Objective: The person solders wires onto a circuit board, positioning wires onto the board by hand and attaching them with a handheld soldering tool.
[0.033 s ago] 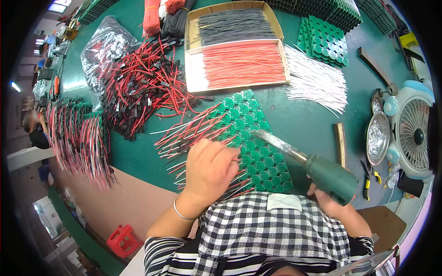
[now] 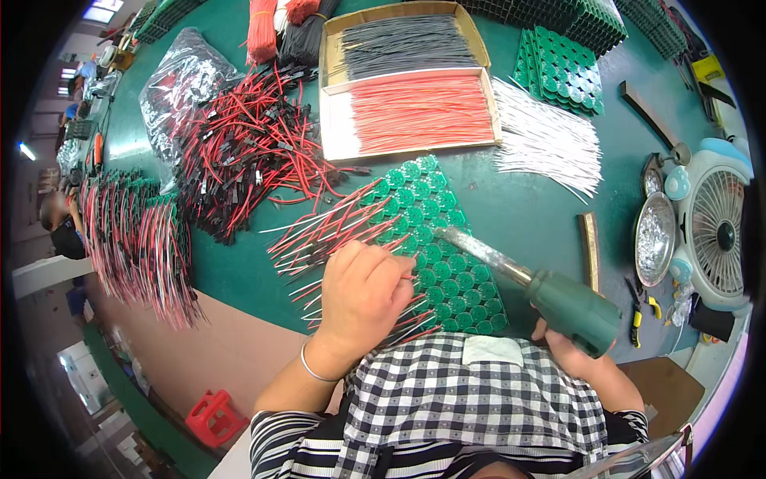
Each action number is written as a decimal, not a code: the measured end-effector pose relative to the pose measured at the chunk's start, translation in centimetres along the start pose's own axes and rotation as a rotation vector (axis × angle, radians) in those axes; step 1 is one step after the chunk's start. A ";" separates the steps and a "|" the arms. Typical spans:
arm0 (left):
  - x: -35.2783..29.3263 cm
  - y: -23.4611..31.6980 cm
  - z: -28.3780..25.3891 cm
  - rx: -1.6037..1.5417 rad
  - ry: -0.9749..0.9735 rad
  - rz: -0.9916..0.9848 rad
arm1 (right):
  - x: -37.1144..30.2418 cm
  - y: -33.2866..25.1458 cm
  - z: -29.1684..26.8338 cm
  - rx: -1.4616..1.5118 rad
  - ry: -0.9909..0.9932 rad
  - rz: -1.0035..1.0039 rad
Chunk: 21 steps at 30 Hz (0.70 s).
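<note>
Checked cloth apron (image 2: 479, 391), black and white, a pale patch at its upper edge: lying nearest.
Right hand (image 2: 570, 351): wrapping its fingers around the handle of a soldering tool (image 2: 574, 311), smooth green body, scuffed metal barrel, tip pointing far-left over the panel.
Left hand (image 2: 363, 287): curling over the panel's left side, fingers bunching together; cannot tell whether they are pinching a lead, the fingertips being partly hidden.
Circuit-board panel (image 2: 459, 287), green, rows of scalloped discs: lying flat between the hands and extending far.
Thin leads (image 2: 339, 235), red, white and dark: fanning left from the panel.
Pliers (image 2: 636, 315), yellow-and-black grips: lying at right.
Metal dish (image 2: 656, 239), oval, shiny inside: resting beside a pale-blue and white plastic fan (image 2: 722, 227).
Heap of red and black leads (image 2: 247, 144), tangled: spreading at far left beside a crinkled clear bag (image 2: 179, 88).
Cardboard tray (image 2: 339, 128): holding straight red and dark wires.
White wires (image 2: 550, 140), loose: lying right of it.
Stacked green boards (image 2: 558, 72): sitting farther right.
</note>
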<state>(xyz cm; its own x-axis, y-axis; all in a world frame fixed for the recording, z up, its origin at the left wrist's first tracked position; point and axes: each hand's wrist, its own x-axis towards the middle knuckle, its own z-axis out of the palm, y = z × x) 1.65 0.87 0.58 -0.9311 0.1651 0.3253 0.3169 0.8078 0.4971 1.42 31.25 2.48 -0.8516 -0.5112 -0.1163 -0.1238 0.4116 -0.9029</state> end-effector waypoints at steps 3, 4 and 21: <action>0.0 0.1 -0.1 0.002 -0.010 -0.006 | -0.3 0.2 0.1 0.026 -0.030 -0.017; 0.1 0.1 -0.1 0.002 -0.011 -0.009 | -0.1 0.0 0.2 0.057 -0.023 -0.006; 0.4 0.6 0.9 0.084 0.040 -0.083 | -0.6 -0.3 0.0 -0.003 -0.100 0.165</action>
<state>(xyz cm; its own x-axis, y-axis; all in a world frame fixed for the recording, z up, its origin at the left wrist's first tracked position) 1.35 1.87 0.29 -0.9448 0.0745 0.3190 0.2216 0.8625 0.4550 1.97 31.48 2.83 -0.8055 -0.5091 -0.3032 0.0113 0.4984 -0.8669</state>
